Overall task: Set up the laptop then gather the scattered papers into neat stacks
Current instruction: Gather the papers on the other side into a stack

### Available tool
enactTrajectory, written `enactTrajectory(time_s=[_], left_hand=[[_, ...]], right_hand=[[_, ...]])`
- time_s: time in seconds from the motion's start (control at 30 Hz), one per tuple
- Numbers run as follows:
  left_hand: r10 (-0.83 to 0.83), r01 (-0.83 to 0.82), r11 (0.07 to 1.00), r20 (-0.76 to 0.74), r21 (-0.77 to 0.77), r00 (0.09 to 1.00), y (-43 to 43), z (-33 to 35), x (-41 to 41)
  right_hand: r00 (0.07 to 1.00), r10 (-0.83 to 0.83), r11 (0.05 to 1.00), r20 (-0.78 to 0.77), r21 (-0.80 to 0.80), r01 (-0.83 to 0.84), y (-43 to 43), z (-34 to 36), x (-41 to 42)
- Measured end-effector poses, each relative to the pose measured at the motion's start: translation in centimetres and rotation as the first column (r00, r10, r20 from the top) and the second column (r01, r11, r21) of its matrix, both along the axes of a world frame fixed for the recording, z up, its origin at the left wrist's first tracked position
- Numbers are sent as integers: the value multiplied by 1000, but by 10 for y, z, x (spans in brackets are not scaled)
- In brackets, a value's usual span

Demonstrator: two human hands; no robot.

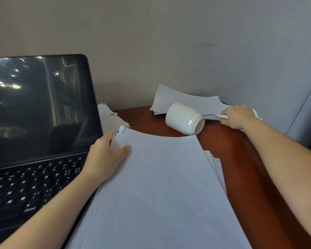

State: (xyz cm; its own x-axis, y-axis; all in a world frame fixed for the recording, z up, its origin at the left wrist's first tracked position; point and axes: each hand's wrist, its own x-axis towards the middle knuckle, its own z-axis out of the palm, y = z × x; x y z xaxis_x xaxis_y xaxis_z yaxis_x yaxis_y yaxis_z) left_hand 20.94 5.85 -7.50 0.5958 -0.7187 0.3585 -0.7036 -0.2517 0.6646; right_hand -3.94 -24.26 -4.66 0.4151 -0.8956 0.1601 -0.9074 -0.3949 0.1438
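Observation:
The black laptop (39, 123) stands open on the left, its screen dark. A large stack of white papers (162, 186) lies in front of me on the brown table (241, 159). My left hand (106, 157) grips the stack's far left corner, thumb on top. At the far right, against the wall, lies a second bunch of white sheets (187, 99). My right hand (239, 116) pinches the near edge of that bunch. A few more papers (109, 117) lie behind the laptop's right edge.
A white ceramic cup (185, 118) lies tipped on its side between the two paper piles, its mouth facing right and toward me. Beige walls close off the table at the back and right.

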Motion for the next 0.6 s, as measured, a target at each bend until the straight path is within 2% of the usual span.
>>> enactTrajectory(time_s=[0.1, 0.27, 0.43, 0.6], left_hand=[[2, -2, 1000, 7, -2, 1000, -1, -3, 2], [6, -6, 1000, 4, -4, 1000, -2, -5, 3], [1, -1, 1000, -11, 2, 1000, -2, -6, 4], [-22, 23, 999, -34, 24, 999, 3, 0, -2]], right_hand=[[998, -65, 991, -18, -118, 62, 0, -7, 5], [982, -179, 969, -58, -182, 166, 11, -17, 10], [962, -263, 949, -79, -199, 243, 41, -12, -7], [936, -329, 937, -128, -168, 306, 109, -2, -26]])
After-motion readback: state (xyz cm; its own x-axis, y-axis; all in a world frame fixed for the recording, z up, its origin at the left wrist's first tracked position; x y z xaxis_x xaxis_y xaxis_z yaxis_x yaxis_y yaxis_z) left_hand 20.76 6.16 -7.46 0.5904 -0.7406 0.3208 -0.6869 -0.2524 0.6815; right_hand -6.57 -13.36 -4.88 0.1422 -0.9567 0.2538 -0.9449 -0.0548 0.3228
